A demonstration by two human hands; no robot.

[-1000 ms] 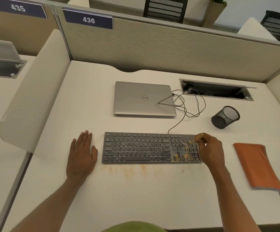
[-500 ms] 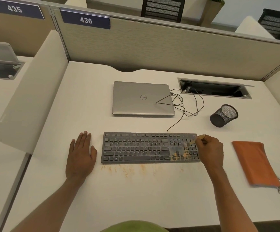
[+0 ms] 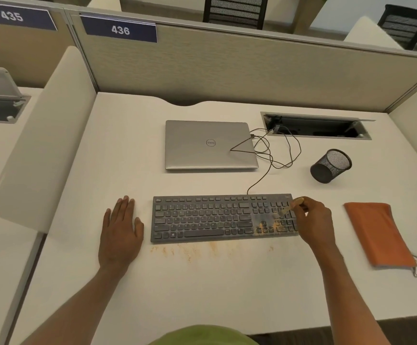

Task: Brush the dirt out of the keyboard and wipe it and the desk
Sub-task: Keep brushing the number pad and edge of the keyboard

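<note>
A dark grey keyboard [image 3: 202,217] lies across the white desk [image 3: 202,290]. Orange-brown dirt [image 3: 268,224] covers the keys of its right end, and more of it [image 3: 190,251] is strewn on the desk along its front edge. My right hand [image 3: 313,224] holds a small brush with a pale wooden handle [image 3: 297,200] over the keypad at the keyboard's right end, the bristles down on the keys. My left hand [image 3: 121,231] rests flat on the desk just left of the keyboard, fingers straight. An orange cloth [image 3: 376,232] lies to the right.
A closed silver laptop [image 3: 210,145] sits behind the keyboard, with a tangle of thin cable [image 3: 274,155] running to an open cable hatch [image 3: 317,125]. A black mesh pen cup [image 3: 330,165] lies tipped on its side. Partitions close off the back and both sides.
My right hand has shifted the brush a little back and forth over the keypad's top right corner. My left hand has stayed flat in place.
</note>
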